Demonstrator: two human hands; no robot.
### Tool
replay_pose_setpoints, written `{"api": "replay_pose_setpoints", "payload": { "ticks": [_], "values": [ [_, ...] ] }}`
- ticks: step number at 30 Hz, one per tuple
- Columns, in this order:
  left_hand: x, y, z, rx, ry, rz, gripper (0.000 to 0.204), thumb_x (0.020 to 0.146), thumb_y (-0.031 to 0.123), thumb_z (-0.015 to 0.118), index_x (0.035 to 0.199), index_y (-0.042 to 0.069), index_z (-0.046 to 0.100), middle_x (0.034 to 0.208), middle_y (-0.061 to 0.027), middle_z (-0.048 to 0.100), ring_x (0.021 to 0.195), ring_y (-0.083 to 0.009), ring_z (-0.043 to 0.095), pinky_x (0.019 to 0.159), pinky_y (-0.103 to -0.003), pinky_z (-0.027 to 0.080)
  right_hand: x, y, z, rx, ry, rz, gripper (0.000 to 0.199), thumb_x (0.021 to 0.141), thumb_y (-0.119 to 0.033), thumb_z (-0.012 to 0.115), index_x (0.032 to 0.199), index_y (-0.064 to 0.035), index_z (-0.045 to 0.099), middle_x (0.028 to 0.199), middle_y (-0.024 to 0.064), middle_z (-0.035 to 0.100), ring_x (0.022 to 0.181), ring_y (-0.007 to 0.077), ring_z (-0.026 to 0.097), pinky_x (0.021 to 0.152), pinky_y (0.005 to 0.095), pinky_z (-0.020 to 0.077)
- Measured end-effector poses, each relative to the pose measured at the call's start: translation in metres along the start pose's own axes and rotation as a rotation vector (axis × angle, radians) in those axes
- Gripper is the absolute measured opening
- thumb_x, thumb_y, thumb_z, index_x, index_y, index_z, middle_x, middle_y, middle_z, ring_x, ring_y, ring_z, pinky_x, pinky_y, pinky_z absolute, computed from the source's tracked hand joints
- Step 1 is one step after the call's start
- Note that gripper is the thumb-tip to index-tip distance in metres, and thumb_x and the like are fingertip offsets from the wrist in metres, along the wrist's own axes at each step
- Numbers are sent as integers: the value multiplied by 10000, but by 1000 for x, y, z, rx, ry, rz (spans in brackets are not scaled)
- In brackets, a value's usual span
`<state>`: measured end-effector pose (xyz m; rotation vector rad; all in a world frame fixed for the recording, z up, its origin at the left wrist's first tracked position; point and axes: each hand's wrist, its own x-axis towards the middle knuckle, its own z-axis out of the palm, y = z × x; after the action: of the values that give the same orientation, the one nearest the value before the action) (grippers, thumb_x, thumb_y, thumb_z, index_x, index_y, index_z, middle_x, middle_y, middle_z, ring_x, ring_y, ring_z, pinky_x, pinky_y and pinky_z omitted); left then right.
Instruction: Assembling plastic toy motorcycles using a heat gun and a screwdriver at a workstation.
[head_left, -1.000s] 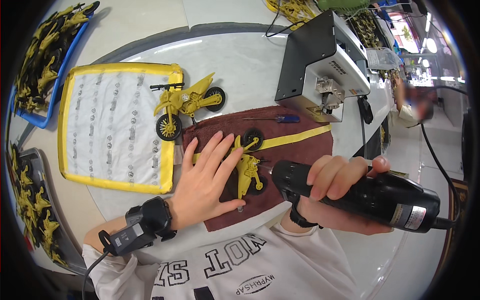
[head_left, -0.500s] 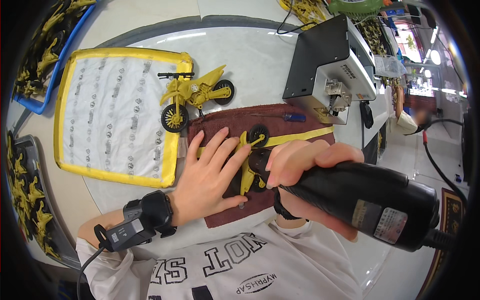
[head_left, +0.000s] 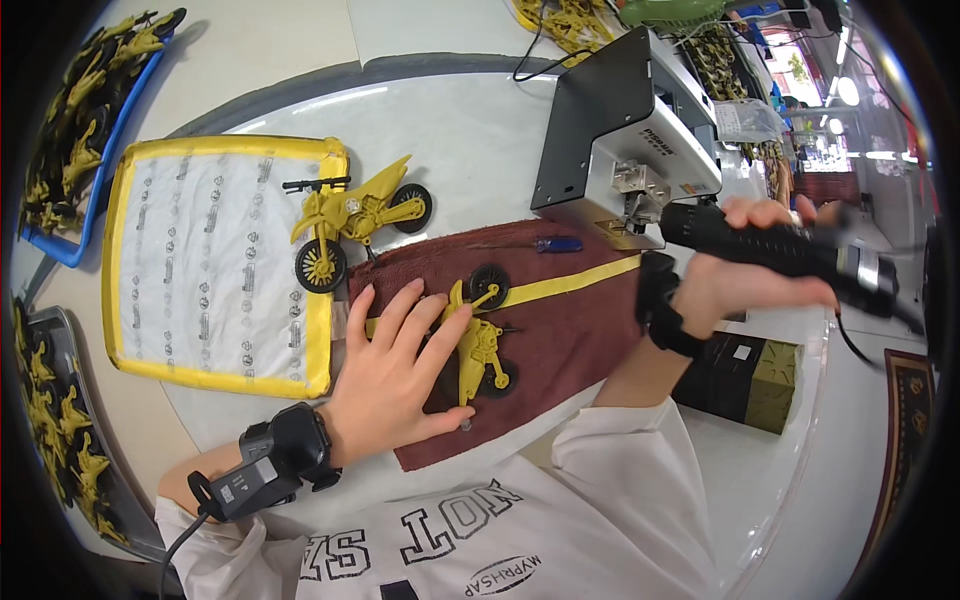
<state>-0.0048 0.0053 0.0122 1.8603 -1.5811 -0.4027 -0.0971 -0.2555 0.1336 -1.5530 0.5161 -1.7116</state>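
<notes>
A yellow toy motorcycle (head_left: 478,350) with black wheels lies on its side on a dark red cloth. My left hand (head_left: 400,370) rests over its left side, fingers spread, with the index finger and thumb touching the toy's two ends. Part of the toy is hidden under this hand. In my right hand (head_left: 745,280) is a black electric screwdriver (head_left: 775,250), its tip end close to the front of a black and silver screw feeder (head_left: 630,190). The far end of the screwdriver is blurred.
Another yellow toy motorcycle (head_left: 350,215) stands at the edge of a yellow-rimmed white tray (head_left: 320,350). A blue-handled screwdriver (head_left: 558,244) lies on the cloth. Toy motorcycles fill a blue crate (head_left: 115,150) and a grey tray (head_left: 95,410) at left. A black and green box (head_left: 735,380) sits at right.
My right hand has lifted the electric screwdriver off the toy motorcycle and carried it right and away to the screw feeder. My left hand stays on the toy. The view has shifted slightly.
</notes>
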Motion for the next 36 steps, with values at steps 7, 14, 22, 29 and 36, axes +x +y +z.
{"api": "replay_pose_setpoints", "payload": {
  "ticks": [7,14,22,29,36],
  "values": [
    [2,-1,-5,12,-6,3,873,611,503,726,1322,87,436,1381,-132,387,1295,-366,297,1042,-553,133,-47,-35,-18,394,-356,178,891,762,-780,397,1156,18,424,586,106,523,414,218,476,427,353,402],
    [2,2,-5,20,-81,39,892,593,438,757,1337,84,415,1468,-86,294,1326,-325,275,1024,-580,180,-94,-58,5,468,-602,145,870,775,-731,451,1225,13,412,639,76,496,432,179,454,446,320,376],
    [2,-3,-3,-14,-75,31,884,618,487,728,1335,74,417,1455,-94,329,1308,-345,299,1032,-582,141,-95,-27,21,586,-488,257,976,754,-786,409,1225,66,348,665,179,549,480,262,523,462,363,442],
    [4,-4,-7,-6,-111,20,900,610,495,727,1338,72,410,1461,-106,312,1308,-337,304,1031,-585,154,-99,-9,29,518,-589,290,952,684,-861,361,1132,-22,420,659,96,522,453,200,480,442,313,397],
    [17,-9,-6,64,-195,201,882,678,561,650,1346,51,384,1447,-134,322,1289,-311,354,1046,-520,237,-91,-12,25,506,-638,226,969,637,-866,419,1104,-18,419,651,97,522,461,198,484,453,319,400]
  ]
}}
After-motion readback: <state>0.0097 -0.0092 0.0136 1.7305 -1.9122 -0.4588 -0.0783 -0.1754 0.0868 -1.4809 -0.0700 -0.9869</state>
